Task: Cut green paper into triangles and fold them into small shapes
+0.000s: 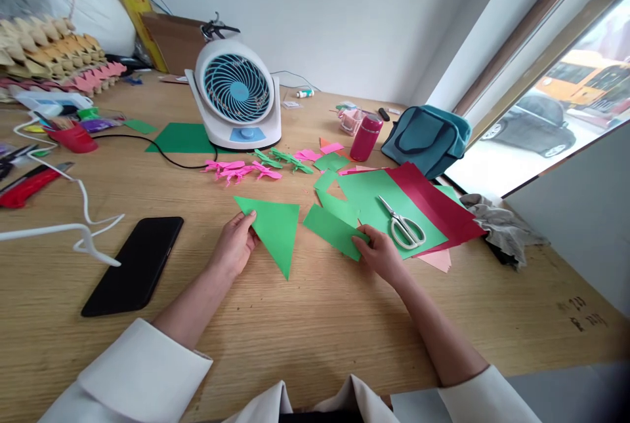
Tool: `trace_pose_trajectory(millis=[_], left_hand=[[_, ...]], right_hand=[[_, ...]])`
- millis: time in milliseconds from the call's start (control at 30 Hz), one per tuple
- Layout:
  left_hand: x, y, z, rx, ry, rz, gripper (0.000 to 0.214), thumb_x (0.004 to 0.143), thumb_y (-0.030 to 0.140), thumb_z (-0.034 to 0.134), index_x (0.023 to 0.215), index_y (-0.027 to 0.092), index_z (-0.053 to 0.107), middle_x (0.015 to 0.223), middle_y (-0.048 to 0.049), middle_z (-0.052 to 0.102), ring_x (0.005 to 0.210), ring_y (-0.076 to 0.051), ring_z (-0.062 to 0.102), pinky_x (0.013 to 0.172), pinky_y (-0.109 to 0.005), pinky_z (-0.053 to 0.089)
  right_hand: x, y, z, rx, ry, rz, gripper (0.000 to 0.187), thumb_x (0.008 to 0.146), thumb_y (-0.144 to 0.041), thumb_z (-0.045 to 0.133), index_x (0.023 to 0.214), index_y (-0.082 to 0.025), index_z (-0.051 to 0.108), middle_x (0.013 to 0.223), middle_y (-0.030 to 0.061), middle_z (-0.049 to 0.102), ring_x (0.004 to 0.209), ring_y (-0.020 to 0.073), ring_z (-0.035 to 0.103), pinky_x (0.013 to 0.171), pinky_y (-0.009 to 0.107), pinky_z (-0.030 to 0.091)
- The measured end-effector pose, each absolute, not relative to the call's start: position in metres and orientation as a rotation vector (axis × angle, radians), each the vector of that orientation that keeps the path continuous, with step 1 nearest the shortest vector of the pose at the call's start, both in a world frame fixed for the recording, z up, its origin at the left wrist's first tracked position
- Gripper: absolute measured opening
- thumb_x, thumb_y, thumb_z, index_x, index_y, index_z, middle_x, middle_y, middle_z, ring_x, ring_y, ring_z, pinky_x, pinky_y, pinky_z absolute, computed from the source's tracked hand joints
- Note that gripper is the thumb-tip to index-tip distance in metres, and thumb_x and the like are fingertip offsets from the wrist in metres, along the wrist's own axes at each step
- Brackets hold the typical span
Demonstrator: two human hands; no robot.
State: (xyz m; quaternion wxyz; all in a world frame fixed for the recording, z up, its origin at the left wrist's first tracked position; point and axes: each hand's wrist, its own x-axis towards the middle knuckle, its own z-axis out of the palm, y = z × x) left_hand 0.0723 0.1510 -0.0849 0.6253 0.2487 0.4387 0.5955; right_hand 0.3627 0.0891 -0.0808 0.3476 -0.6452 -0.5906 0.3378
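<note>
My left hand [235, 244] rests on the wooden table [305, 318] and pinches the left edge of a green paper triangle [275, 229] that lies flat. My right hand [380, 254] grips the near corner of a green paper strip [331, 229] just right of the triangle. More green offcuts [337, 206] lie behind the strip. White-handled scissors [403, 225] lie shut on a green sheet [388, 203], which sits on red sheets [443, 203].
A black phone [135, 262] lies at the left near a white cable [73, 233]. A white desk fan [236, 98] stands behind, with pink and green folded paper figures [256, 167], a red bottle [367, 136] and a teal bag [428, 138]. A grey cloth [502, 226] lies at the right edge.
</note>
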Motion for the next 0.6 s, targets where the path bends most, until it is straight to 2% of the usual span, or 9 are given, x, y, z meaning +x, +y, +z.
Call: trace_pose_trajectory(millis=[167,400,467,533,600], left_hand=[[0.073,0.152,-0.087,0.572,0.961,1.365,0.032,0.059,0.030,0.085,0.080,0.015,0.066,0.074,-0.0019,0.072,0.069,-0.016,0.066,0.063,-0.024,0.054],[0.071,0.152,-0.089,0.575,0.918,1.337,0.033,0.057,0.032,0.086,0.077,0.016,0.066,0.072,-0.0032,0.072,0.075,-0.020,0.070,0.061,-0.026,0.055],[0.069,0.152,-0.090,0.572,0.906,1.335,0.032,0.058,0.032,0.085,0.078,0.016,0.066,0.075,-0.0038,0.073,0.076,-0.021,0.070,0.062,-0.027,0.055],[0.068,0.153,-0.091,0.560,0.900,1.340,0.030,0.060,0.031,0.083,0.079,0.016,0.066,0.077,-0.0043,0.074,0.076,-0.020,0.071,0.063,-0.027,0.056],[0.067,0.154,-0.091,0.543,0.899,1.345,0.027,0.063,0.030,0.082,0.080,0.016,0.067,0.080,-0.0049,0.074,0.075,-0.020,0.070,0.064,-0.028,0.057]], right_hand=[[0.368,0.119,-0.074,-1.661,-1.425,0.910,0.032,0.079,-0.049,0.054,0.085,-0.018,0.061,0.051,-0.0029,0.054,0.048,0.0134,0.050,0.050,0.025,0.039],[0.360,0.197,-0.057,-1.796,-1.351,0.765,0.020,0.078,-0.032,0.061,0.085,-0.013,0.062,0.053,-0.0002,0.057,0.050,0.0140,0.055,0.052,0.025,0.044],[0.356,0.210,-0.052,-1.816,-1.357,0.661,0.021,0.079,-0.026,0.059,0.093,-0.011,0.063,0.064,0.0040,0.064,0.057,0.0159,0.060,0.059,0.028,0.048],[0.347,0.211,-0.043,-1.799,-1.376,0.528,0.029,0.080,-0.022,0.058,0.105,-0.009,0.062,0.087,0.0116,0.070,0.070,0.0175,0.065,0.071,0.031,0.050],[0.331,0.196,-0.031,-1.747,-1.416,0.433,0.032,0.083,-0.018,0.053,0.113,-0.009,0.060,0.111,0.0175,0.067,0.083,0.0182,0.066,0.082,0.033,0.050]])
